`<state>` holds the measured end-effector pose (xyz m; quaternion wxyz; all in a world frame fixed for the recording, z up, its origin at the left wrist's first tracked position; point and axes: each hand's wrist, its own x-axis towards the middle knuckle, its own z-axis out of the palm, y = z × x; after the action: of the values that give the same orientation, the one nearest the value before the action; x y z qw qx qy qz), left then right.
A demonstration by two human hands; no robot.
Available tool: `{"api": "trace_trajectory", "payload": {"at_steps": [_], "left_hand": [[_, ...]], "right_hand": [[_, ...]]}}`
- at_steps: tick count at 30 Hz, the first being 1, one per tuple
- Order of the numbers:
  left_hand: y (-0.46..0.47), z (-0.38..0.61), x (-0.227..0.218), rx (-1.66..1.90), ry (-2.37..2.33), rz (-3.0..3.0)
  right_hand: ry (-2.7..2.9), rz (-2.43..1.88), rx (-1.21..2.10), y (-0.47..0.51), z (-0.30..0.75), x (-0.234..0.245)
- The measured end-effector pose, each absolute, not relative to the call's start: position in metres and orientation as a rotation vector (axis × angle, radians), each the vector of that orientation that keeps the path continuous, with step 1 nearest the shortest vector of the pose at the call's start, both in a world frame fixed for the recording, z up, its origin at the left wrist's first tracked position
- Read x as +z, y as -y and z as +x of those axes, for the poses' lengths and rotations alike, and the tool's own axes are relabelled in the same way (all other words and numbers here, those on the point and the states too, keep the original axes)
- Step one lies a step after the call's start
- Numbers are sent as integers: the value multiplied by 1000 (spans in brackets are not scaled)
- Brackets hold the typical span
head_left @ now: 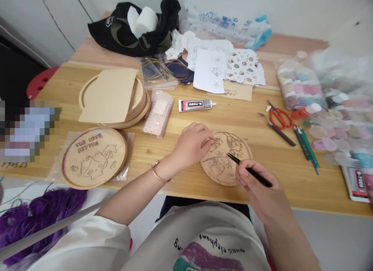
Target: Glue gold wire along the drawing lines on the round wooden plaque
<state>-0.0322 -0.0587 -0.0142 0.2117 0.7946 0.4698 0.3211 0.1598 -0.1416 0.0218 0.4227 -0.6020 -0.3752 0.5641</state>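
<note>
Okay: tweezers (247, 171) poised over drawn wooden disc (225, 158)

R hand (258, 187) is closed round the tweezers in a pen grip, tips just above the disc, contact not clear from this view. L hand (190, 145), rose-gold bangle (159, 172) on the wrist, sits at the disc's upper-left edge, fingers (204, 133) curled & pinched together; whether they hold anything tiny, can't tell. Disc lies flat on the wooden table (291, 181), between both hands, w/ dark flower-and-leaf lines on it. For clean work: grip low near the tips, rest the heel of the hand on the wood, keep L fingers steadying the rim so nothing slides. Nearby: 2nd drawn disc (94, 158) on a clear plastic bag (129, 154), stacked wooden rings (140, 108), B-7000 glue tube (196, 105), red-handled scissors (279, 117), sketch sheets (210, 71), bags of pale translucent sequins (338, 131)
</note>
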Motion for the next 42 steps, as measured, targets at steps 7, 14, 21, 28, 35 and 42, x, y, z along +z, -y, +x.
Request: {"api": "trace_trajectory", "payload": {"at_steps": [7,14,21,28,35,42], "left_hand": [[57,-33,-14,897,-1327,2177],[58,-33,-12,914,-1341,2128],[57,-32,-12,942,-1314,2063],[58,-33,-8,1001,-1293,1910],[58,-33,-10,1021,-1284,1753],[56,-34,-6,988,-1309,1730]], "right_hand": [[927,-1371,1416,140,164,23],[766,-1415,1441,144,166,33],[668,-1325,1515,147,185,25],[423,-1199,1700,146,180,31],[420,-1094,1771,150,181,30],[406,-1004,1814,154,180,40]]}}
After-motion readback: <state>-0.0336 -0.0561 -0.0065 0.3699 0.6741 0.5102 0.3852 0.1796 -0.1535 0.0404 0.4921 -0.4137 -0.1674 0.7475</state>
